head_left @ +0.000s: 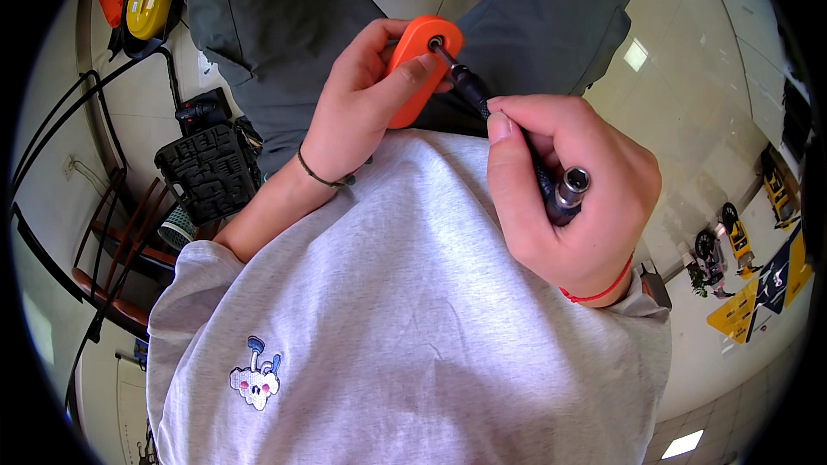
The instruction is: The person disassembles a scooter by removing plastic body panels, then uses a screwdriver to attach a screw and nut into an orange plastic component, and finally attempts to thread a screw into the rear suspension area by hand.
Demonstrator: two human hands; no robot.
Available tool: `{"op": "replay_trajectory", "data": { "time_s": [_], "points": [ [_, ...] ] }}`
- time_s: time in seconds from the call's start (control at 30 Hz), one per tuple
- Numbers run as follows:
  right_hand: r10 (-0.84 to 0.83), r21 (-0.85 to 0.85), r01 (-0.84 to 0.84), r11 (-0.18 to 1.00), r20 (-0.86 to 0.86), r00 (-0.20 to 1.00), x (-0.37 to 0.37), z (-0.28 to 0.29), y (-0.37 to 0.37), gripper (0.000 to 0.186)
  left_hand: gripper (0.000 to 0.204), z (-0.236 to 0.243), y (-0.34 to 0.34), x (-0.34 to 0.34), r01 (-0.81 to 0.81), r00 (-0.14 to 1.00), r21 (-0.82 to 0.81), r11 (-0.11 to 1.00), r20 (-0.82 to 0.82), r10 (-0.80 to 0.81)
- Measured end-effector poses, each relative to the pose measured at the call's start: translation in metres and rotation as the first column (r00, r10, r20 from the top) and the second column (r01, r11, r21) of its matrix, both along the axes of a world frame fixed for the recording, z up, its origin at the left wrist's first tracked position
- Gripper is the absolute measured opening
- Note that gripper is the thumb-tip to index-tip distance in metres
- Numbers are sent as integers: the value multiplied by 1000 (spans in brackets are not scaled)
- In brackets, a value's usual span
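Note:
My left hand grips an orange oblong plastic piece, with the thumb across its face below a metal-ringed hole. The thin shaft of a black screwdriver-like tool meets that hole. My right hand is wrapped round the tool's dark handle, thumb and forefinger near its middle, with a silver socket end showing at the palm side. Both hands are over my lap and grey shirt.
An open black tool case lies left of me, near a wooden chair, black tubing and a yellow object. At right, yellow-and-black scooter-like items and a yellow board stand on the pale floor.

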State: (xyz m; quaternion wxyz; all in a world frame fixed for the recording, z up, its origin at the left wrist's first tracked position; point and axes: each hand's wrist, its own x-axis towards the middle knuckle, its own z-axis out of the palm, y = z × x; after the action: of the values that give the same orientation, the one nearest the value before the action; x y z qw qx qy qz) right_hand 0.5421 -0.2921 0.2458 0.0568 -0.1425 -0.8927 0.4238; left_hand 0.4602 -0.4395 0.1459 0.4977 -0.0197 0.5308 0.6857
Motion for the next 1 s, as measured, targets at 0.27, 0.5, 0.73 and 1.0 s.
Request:
{"op": "replay_trajectory", "data": {
  "time_s": [0.27,0.5,0.73,1.0],
  "points": [
    [-44,-75,43,996,-8,999,5,-2,1,8,30,4,1,-3,-57,998,27,998,13,56],
    [-52,-332,135,934,247,968,22,7,15,22,37,2,-3,-12,-66,962,157,985,271,21],
    [-79,-482,229,846,312,947,39,4,27,24,52,-4,-12,-11,-39,926,288,957,369,-73],
    [-8,-410,202,890,428,904,62,-12,29,25,57,6,-14,-6,184,931,268,946,262,-255]
  ]
}}
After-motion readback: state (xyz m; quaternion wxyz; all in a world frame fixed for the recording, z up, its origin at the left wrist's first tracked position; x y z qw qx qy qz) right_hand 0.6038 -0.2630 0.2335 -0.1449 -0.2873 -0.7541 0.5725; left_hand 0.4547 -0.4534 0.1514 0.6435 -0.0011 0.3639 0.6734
